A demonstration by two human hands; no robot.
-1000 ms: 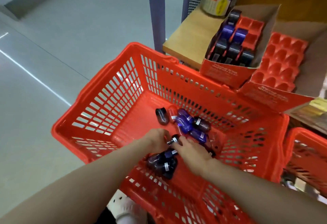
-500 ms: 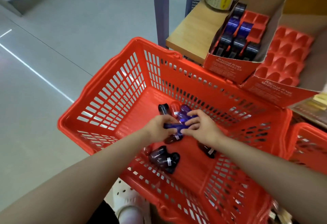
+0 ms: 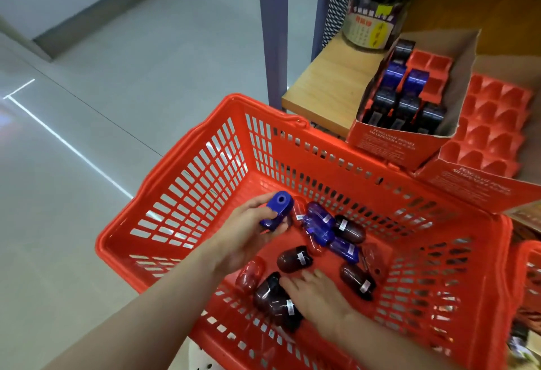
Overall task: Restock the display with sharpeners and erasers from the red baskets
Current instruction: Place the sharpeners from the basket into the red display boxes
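A red basket (image 3: 205, 170) holds several loose sharpeners (image 3: 322, 226) in blue, dark and red. My left hand (image 3: 246, 238) grips a blue sharpener (image 3: 277, 210) raised above the basket floor, its hole facing up. My right hand (image 3: 316, 296) reaches down with straight fingers onto a dark sharpener (image 3: 273, 293) near the basket's front. On the wooden shelf (image 3: 328, 85) stands a red display box (image 3: 389, 141) partly filled with sharpeners. Beside it an empty red tray box (image 3: 491, 124) lies open.
A second red basket (image 3: 530, 270) shows at the right edge. A cylindrical tub of pens (image 3: 371, 27) stands at the back of the shelf. A blue shelf post (image 3: 272, 27) rises behind the basket. Grey floor spreads to the left.
My left hand has lifted one blue sharpener out of the pile. My right hand has left the pile's middle and dropped toward the dark sharpeners at the front.
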